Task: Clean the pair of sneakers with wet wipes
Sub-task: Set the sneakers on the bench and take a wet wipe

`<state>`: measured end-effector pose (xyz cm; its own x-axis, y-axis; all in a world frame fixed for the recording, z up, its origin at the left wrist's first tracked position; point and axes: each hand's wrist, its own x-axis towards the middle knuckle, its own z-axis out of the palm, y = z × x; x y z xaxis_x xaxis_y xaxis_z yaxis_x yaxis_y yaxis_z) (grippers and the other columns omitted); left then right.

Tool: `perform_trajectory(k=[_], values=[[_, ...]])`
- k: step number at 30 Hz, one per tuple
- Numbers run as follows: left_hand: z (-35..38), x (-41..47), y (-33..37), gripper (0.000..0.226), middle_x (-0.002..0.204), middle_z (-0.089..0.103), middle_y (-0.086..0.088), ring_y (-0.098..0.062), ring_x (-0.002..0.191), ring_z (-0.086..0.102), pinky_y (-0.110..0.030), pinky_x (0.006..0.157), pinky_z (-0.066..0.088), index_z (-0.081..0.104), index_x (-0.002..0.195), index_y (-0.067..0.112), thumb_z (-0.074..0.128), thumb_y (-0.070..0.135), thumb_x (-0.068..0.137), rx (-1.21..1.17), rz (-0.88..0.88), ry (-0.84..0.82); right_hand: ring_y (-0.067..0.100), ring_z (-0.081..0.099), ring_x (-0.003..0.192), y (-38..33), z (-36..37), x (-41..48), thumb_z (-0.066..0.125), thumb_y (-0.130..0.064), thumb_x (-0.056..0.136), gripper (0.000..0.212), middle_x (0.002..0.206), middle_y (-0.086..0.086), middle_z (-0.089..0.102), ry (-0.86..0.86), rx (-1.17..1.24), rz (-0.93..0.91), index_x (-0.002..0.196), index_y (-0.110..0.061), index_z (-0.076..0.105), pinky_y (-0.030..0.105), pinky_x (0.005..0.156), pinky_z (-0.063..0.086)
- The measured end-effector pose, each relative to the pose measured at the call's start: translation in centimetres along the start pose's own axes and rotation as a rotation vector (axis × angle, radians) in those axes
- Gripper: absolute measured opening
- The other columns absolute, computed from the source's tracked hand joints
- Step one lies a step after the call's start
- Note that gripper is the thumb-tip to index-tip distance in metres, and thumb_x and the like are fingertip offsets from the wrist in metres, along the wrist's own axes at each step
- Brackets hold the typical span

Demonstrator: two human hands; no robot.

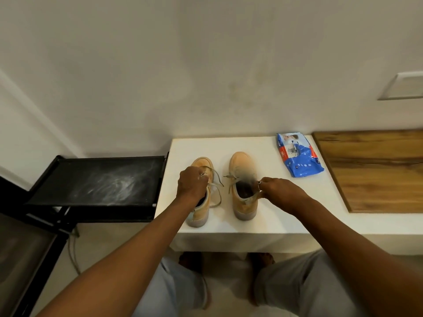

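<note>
Two tan sneakers with pale soles stand side by side on the white bench top point(270, 225), toes toward the wall. My left hand point(192, 185) covers the opening of the left sneaker point(201, 211) and grips its upper near the laces. My right hand point(274, 191) pinches the right rim of the right sneaker point(242, 170) at its opening. Loose pale laces point(217, 188) trail between the shoes. A blue pack of wet wipes point(297, 156) lies flat behind and to the right of the shoes.
A wooden board point(375, 170) covers the bench top on the right. A black, dusty shoe rack point(98, 181) stands left of the bench, its top lower than the bench. The wall rises right behind. My knees and bare feet show below the bench edge.
</note>
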<state>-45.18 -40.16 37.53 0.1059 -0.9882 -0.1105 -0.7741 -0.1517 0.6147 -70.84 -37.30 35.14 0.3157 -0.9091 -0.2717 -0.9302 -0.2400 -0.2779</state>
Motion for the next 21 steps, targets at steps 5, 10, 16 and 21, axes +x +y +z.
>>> perform_trajectory(k=[5, 10, 16, 21], values=[[-0.1, -0.6, -0.1, 0.017, 0.087, 0.072, -0.008, -0.023, 0.065, 0.067, -0.039, 0.067, 0.06, 0.055, 0.072, 0.024, 0.056, 0.026, 0.089, -0.009, 0.012, 0.009, 0.015, 0.062, 0.105, 0.0, 0.2, -0.1, 0.064, -0.022, 0.093, 0.036, 0.123, 0.001, 0.062, 0.051, -0.053, -0.059, 0.129, -0.019, 0.059, 0.022, 0.088, 0.05], [-0.4, -1.2, 0.2, 0.025, 0.082, 0.071, -0.002, -0.015, 0.065, 0.058, -0.025, 0.058, 0.046, 0.073, 0.083, 0.014, 0.055, 0.03, 0.092, 0.139, 0.04, 0.043, 0.016, 0.062, 0.106, 0.3, 0.3, 0.1, 0.065, -0.021, 0.092, 0.038, 0.125, 0.001, 0.062, 0.05, -0.011, -0.028, 0.129, -0.022, 0.059, 0.028, 0.09, 0.053], [0.2, -2.3, 1.3, 0.025, 0.083, 0.069, 0.008, -0.012, 0.073, 0.062, -0.024, 0.063, 0.048, 0.073, 0.087, 0.021, 0.055, 0.037, 0.091, 0.084, 0.179, 0.073, 0.014, 0.064, 0.098, 0.7, 0.1, -0.4, 0.061, 0.001, 0.088, 0.057, 0.122, -0.001, 0.064, 0.083, 0.142, 0.073, 0.134, -0.029, 0.047, 0.026, 0.082, 0.056], [1.9, -3.0, 3.1, 0.021, 0.091, 0.072, 0.008, -0.006, 0.076, 0.061, -0.017, 0.06, 0.045, 0.073, 0.101, 0.023, 0.06, 0.035, 0.09, -0.004, 0.262, 0.032, 0.015, 0.063, 0.083, 0.8, -0.9, 0.4, 0.057, -0.006, 0.092, 0.037, 0.104, 0.001, 0.068, 0.256, 0.082, 0.167, 0.124, -0.023, 0.051, 0.029, 0.073, 0.057]])
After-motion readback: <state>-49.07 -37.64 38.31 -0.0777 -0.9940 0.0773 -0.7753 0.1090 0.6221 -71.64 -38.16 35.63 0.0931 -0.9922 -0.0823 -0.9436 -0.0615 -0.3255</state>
